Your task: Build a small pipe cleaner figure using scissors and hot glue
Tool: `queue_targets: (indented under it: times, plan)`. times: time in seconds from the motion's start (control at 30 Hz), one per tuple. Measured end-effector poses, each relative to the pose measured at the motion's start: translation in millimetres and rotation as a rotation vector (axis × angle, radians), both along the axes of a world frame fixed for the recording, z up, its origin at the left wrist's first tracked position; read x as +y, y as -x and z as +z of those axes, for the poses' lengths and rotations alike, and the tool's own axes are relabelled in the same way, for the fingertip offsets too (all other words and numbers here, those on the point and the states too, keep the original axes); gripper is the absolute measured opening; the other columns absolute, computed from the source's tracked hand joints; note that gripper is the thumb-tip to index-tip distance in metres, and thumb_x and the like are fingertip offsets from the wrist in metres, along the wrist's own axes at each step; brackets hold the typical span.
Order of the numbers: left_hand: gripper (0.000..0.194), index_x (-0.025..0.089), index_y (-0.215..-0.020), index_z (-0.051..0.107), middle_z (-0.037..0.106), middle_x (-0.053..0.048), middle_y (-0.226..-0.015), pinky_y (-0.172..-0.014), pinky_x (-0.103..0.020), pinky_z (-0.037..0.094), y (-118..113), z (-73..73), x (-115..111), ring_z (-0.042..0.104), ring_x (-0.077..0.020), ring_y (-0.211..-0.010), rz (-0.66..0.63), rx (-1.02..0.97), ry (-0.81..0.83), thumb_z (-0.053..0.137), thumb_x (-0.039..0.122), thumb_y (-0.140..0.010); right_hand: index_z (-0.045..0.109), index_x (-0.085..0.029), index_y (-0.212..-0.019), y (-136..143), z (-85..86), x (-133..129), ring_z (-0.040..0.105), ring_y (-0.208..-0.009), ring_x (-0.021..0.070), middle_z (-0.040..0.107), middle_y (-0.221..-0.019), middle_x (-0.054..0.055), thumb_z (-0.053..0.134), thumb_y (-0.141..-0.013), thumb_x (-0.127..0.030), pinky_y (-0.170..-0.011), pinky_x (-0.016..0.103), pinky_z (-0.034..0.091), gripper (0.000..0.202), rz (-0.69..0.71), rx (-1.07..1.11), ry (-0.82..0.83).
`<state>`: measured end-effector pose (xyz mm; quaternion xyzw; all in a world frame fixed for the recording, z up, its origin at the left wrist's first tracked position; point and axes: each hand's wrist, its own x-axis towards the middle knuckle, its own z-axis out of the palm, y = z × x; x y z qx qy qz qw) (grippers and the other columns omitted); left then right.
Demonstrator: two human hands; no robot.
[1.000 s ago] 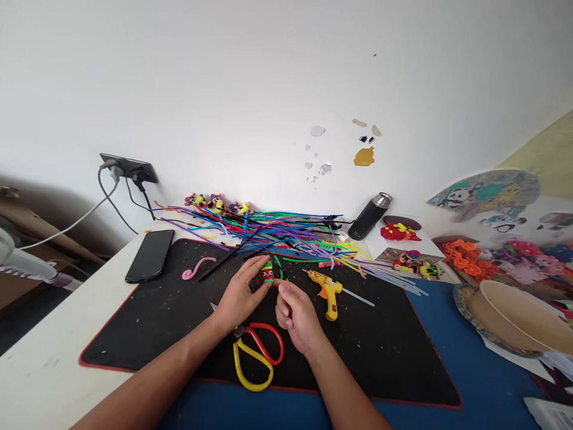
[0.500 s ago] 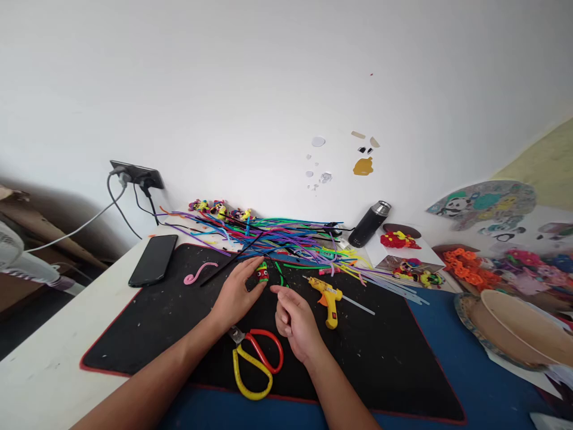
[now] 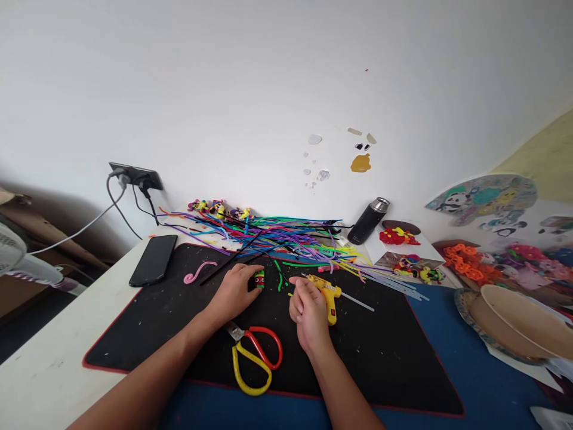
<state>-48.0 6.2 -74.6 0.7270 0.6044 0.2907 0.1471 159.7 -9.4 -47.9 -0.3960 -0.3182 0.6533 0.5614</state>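
A small green and red figure with googly eyes (image 3: 259,279) sits between the thumb and fingertips of my left hand (image 3: 235,292), over the black mat. My right hand (image 3: 308,310) has its fingers curled and pinched just left of the yellow glue gun (image 3: 331,298), partly covering it. Whether anything is in that pinch is too small to tell. Short green pipe cleaner pieces (image 3: 280,282) lie between the two hands. Scissors with one red and one yellow handle (image 3: 253,364) rest below the left hand, which hides their blade tips.
A heap of coloured pipe cleaners (image 3: 277,236) runs along the wall. On the left lie a black phone (image 3: 153,260) and a pink curled piece (image 3: 197,273). A black flask (image 3: 369,222) stands at the back right, near a white box with small figures. A round bowl (image 3: 519,328) is far right.
My right hand has moved right, away from the figure and towards the glue gun. The left hand has shifted slightly left and down with the figure.
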Motion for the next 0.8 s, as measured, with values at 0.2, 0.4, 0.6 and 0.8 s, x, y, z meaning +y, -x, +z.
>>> queue_targets:
  times: [0.2,0.4,0.6,0.8]
  plan:
    - [0.059,0.02,-0.14,0.067,0.074,-0.013,-0.129,-0.11,-0.048,0.053,6.1,-2.9,2.1,0.066,-0.0315,-0.121,-0.025,-0.014,0.001,0.075,0.019,-0.082,0.07,-0.016,-0.085,-11.9,2.7,8.4,0.02,-0.038,0.0032,0.032,-0.049,-0.013,0.086,-0.08,-0.051,-0.039,0.021,0.012,0.038,-0.102,0.076,0.002]
    - [0.053,0.022,-0.136,0.068,0.07,-0.011,-0.141,-0.115,-0.052,0.05,10.9,-5.1,2.8,0.062,-0.0328,-0.13,-0.085,-0.022,-0.023,0.074,0.019,-0.083,0.062,-0.019,-0.076,-18.4,9.2,9.6,0.021,-0.037,0.0044,0.031,-0.048,-0.012,0.081,-0.086,-0.05,-0.039,0.022,0.013,0.038,-0.118,0.112,-0.019]
    - [0.06,0.025,-0.143,0.063,0.065,-0.012,-0.149,-0.118,-0.055,0.048,18.0,-5.2,1.2,0.058,-0.0334,-0.137,-0.122,-0.044,-0.035,0.079,0.03,-0.085,0.052,-0.021,-0.07,-40.4,16.8,17.5,0.021,-0.037,0.005,0.029,-0.046,-0.012,0.078,-0.089,-0.05,-0.038,0.022,0.017,0.043,-0.185,0.181,-0.012]
    - [0.052,0.027,-0.142,0.063,0.066,-0.01,-0.147,-0.117,-0.054,0.048,15.0,18.1,-1.6,0.057,-0.0323,-0.137,-0.158,-0.028,-0.119,0.075,0.041,-0.094,0.056,-0.019,-0.071,-28.6,12.4,9.3,0.022,-0.037,0.0035,0.033,-0.048,-0.012,0.083,-0.083,-0.05,-0.038,0.02,0.015,0.043,-0.095,0.157,0.057]
